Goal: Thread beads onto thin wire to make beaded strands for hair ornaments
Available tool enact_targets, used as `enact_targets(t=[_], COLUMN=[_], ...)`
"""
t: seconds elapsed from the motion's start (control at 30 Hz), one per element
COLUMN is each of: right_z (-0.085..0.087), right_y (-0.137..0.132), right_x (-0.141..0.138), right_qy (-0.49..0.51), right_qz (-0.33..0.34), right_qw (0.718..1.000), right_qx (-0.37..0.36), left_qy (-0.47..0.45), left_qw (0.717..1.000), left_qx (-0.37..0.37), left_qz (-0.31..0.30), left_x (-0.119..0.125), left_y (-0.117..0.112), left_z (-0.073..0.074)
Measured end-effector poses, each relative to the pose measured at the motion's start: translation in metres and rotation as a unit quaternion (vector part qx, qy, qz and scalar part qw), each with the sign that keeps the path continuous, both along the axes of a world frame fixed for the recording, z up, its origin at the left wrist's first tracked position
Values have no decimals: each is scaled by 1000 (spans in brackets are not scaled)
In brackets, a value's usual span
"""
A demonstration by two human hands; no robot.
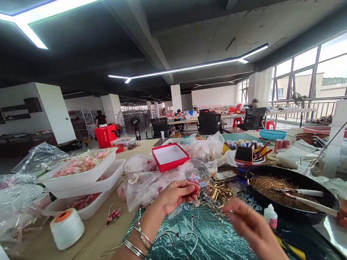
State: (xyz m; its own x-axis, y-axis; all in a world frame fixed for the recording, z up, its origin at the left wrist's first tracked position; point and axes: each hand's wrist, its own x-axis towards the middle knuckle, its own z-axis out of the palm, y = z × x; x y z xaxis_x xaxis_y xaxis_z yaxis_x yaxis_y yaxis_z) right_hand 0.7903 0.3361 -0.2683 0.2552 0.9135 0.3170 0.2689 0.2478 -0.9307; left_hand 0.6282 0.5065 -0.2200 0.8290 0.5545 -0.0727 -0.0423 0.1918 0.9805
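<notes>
Bangles (135, 244) circle the left wrist, and the left hand (177, 196) is raised above a green cutting mat (211, 250). Its fingers (191, 188) curl narrowly together; whether they hold anything fine, you cannot tell. The right hand (252, 230) is blurred, its fingers (233, 206) loosely curled, and its grip cannot be told either. Beaded wire strands (192, 241) lie on the mat at 6 o'clock from the left hand. Gold metal tubes (219, 192) are heaped at 11 o'clock from the right hand, a clear round dish of beads (198, 173) sits at 12 o'clock from the left hand, and a white squeeze bottle (271, 216) stands at 3 o'clock from the right hand.
</notes>
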Motion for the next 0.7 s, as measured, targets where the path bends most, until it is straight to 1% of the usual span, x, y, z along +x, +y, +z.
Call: enact_targets(t=[0.03,0.07,0.1,0.13,0.17,0.23,0.27,0.33,0.37,0.47,0.53,0.7], right_z=[0,1,4,7,10,12,11,5,1,-6,-7,-4], right_y=[9,19,28,37,45,58,63,69,70,71,71,74], right_x=[6,11,13,13,10,2,-2,-8,-9,-7,-5,-5], right_qy=[59,100,127,149,182,277,318,368,380,390,391,378], right_qz=[-57,-68,-53,-10,38,127,161,202,214,236,245,253], right_qw=[996,992,989,987,981,952,934,906,898,886,882,880], right_qx=[28,44,58,65,53,4,-19,-51,-61,-84,-98,-135], left_qy=[9,21,32,45,55,64,62,54,52,59,65,58], left_qw=[1000,999,997,993,987,972,968,964,963,957,954,954], left_qx=[13,33,63,101,145,218,237,255,261,285,293,294], left_qz=[-10,-22,-33,-43,-51,-54,-52,-48,-43,-19,-8,-8], left_x=[0,1,3,4,6,8,9,9,8,8,9,14], left_y=[-3,-6,-9,-11,-14,-17,-17,-15,-14,-9,-7,-8], left_z=[3,7,10,13,16,19,19,18,17,12,10,6])
